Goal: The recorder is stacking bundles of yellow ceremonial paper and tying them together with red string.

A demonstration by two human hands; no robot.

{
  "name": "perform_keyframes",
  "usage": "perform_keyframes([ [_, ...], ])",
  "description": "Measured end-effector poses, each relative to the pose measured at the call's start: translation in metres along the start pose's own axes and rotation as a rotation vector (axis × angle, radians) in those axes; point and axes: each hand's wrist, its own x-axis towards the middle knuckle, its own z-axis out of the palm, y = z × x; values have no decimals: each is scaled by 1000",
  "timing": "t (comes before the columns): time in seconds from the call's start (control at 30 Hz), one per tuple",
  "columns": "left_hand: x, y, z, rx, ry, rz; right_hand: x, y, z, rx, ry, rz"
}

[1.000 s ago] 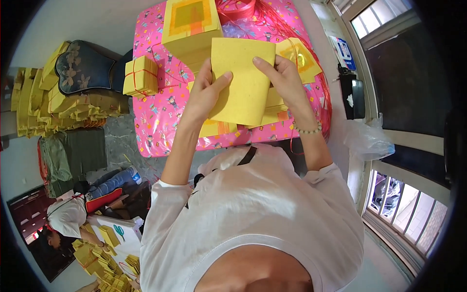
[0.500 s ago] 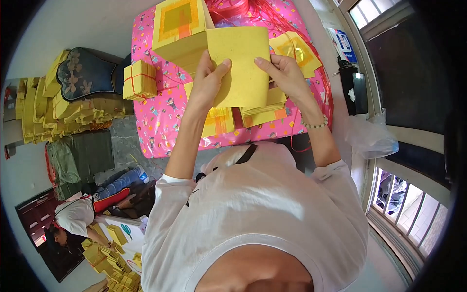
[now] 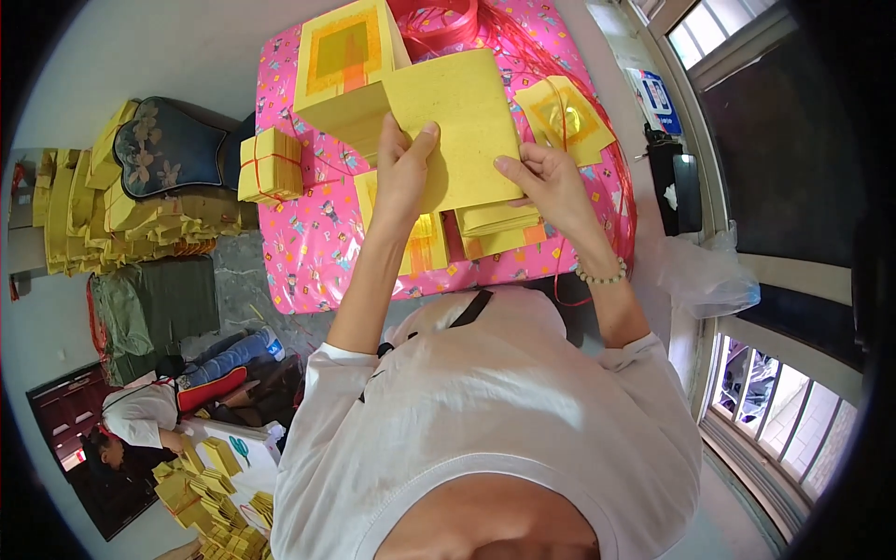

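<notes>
1. The left hand grips the left side of the yellow paper, with its thumb on top.
2. The right hand pinches the paper's lower right edge between thumb and fingers.
3. The paper is at the upper middle of the frame — up over a pink table with little pictures on its cover.
4. A tall yellow stack stands on the table, up and left of the paper.
5. A small yellow bundle, tied with red string, sits near the table's left edge.
6. A clear plastic bag is at the right — I can't tell what is in it.
7. At lower left, a white table holds green scissors and yellow piles.
</notes>
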Motion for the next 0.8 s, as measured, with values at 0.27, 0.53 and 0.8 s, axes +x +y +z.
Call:
perform_keyframes([
  [0.27, -11, 10, -4, -9, -39, -112, -5, -4, -5, 92, -28, 46],
  [0.53, -21, 2, 3, 27, -218, -122, 29, -6, -19, 186, 147, -71],
  [0.8, -7, 14, -1, -531, -306, -562, 27, -23, -8, 479, -144, -29],
])
